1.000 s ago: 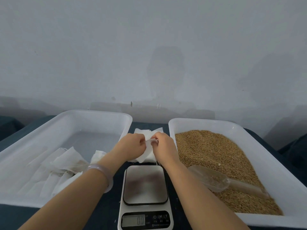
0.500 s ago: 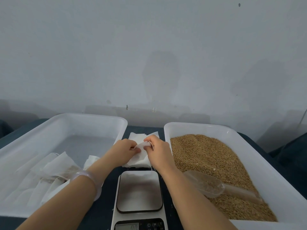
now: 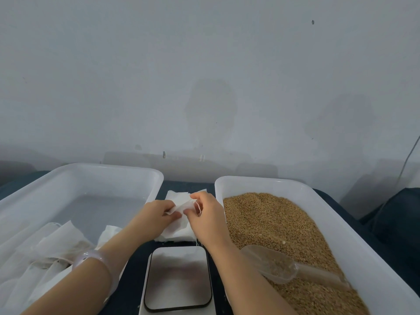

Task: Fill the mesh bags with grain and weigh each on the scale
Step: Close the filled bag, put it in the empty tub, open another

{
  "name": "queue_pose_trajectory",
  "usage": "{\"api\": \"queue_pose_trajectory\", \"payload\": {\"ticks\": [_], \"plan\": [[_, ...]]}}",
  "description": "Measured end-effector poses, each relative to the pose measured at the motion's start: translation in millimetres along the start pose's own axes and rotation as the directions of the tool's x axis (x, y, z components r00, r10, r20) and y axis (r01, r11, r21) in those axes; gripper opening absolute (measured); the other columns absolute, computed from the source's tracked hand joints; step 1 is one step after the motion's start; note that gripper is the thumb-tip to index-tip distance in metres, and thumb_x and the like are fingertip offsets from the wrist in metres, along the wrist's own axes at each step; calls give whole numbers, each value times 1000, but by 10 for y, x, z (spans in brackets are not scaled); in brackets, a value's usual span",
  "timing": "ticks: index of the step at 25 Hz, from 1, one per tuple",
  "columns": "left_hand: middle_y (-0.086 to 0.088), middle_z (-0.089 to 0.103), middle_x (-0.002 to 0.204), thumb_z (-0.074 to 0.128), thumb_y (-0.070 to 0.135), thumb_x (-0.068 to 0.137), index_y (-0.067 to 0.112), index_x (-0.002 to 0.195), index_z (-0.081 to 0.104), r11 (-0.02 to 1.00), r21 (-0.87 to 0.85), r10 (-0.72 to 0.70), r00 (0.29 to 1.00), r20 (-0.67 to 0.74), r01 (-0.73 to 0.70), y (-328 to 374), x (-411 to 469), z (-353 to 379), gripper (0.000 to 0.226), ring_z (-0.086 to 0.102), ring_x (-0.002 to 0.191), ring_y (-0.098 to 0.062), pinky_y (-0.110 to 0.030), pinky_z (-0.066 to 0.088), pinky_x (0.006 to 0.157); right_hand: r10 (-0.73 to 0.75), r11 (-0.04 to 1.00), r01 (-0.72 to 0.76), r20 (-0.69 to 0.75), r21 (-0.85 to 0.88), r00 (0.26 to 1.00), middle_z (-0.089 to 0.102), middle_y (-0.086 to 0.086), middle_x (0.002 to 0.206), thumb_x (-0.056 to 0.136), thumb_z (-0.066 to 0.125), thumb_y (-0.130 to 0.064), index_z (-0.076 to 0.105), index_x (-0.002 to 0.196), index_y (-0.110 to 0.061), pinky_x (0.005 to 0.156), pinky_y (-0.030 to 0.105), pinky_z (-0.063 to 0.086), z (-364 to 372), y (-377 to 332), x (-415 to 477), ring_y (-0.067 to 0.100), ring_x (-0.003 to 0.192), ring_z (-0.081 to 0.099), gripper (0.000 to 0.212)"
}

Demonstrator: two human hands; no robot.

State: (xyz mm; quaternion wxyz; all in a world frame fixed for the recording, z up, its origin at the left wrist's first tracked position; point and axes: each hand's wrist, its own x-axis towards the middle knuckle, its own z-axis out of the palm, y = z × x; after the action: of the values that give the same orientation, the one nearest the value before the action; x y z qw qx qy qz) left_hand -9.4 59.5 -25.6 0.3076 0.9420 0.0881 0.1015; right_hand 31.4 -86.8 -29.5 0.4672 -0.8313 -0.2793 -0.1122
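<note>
Mesh bag [image 3: 181,206]: pinched at its edge by left hand [image 3: 156,214] and right hand [image 3: 208,214], held above the bag stack [image 3: 179,234] behind the scale [image 3: 178,276]. Grain [image 3: 272,223] and scoop [image 3: 270,262] are sited rightward, nearest the right hand.

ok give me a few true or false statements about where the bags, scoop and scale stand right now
1. The left hand and right hand both pinch one mesh bag. True.
2. The scoop is in the right hand. False: it lies untouched on the grain in the right tub.
3. A filled bag sits on the scale. False: its platform is bare.
4. White bags lie in the left tub. True.
5. The bracelet is on the left wrist. True.
</note>
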Motion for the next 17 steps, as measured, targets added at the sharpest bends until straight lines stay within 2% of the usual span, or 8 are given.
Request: {"api": "queue_pose_trajectory", "payload": {"ticks": [3, 6, 8, 11, 14, 17], "plan": [[-1, 46, 63, 55, 28, 93, 10, 68, 47, 1000, -2, 5, 1000, -20, -5, -7, -1, 3, 32, 38, 59, -15, -26, 28, 56, 20, 1000, -20, -25, 19, 999, 51, -13, 78, 86, 66, -19, 58, 113, -19, 63, 3, 37, -5, 2, 0, 1, 71, 51, 28], [2, 42, 60, 58, 27, 92, 14, 63, 40, 1000, -23, -2, 999, -39, 1, -17, 2, -3, 36, 36, 57, -12, -24, 27, 53, 27, 999, -25, -41, 46, 999, 56, -13, 81, 85, 68, -19, 61, 104, -17, 63, 3, 37, -12, -5, 5, 1, 74, 53, 21], [4, 41, 58, 62, 26, 90, 16, 61, 39, 998, -56, -7, 998, -61, 4, -20, 4, -7, 38, 36, 55, -11, -24, 28, 53, 0, 999, 3, -65, 43, 998, 54, -14, 73, 83, 69, -17, 61, 87, -16, 60, 5, 36, -20, -13, 5, 3, 68, 51, 9], [8, 40, 56, 65, 26, 87, 18, 60, 39, 997, -78, -11, 995, -99, 3, -13, -2, -6, 38, 36, 54, -7, -22, 28, 52, -32, 999, 36, -83, 40, 996, 49, -17, 63, 82, 71, -17, 54, 72, -21, 57, 5, 34, -35, -5, 1, -1, 60, 48, 20], [7, 44, 58, 68, 30, 85, 19, 63, 42, 997, -78, -24, 992, -123, 14, 8, -14, -21, 35, 38, 55, -6, -21, 29, 52, -11, 995, 17, -60, 96, 998, 52, -17, 65, 81, 71, -23, 54, 71, -26, 59, 5, 37, -42, -5, 5, -6, 64, 51, 20], [7, 38, 55, 68, 33, 84, 17, 63, 39, 996, -85, -34, 990, -140, 23, 21, -26, -40, 39, 32, 52, -10, -23, 26, 50, 55, 982, -50, -22, 184, 998, 52, -14, 62, 83, 67, -31, 50, 67, -30, 57, 8, 38, -44, -16, 3, -4, 61, 49, 23]]}}
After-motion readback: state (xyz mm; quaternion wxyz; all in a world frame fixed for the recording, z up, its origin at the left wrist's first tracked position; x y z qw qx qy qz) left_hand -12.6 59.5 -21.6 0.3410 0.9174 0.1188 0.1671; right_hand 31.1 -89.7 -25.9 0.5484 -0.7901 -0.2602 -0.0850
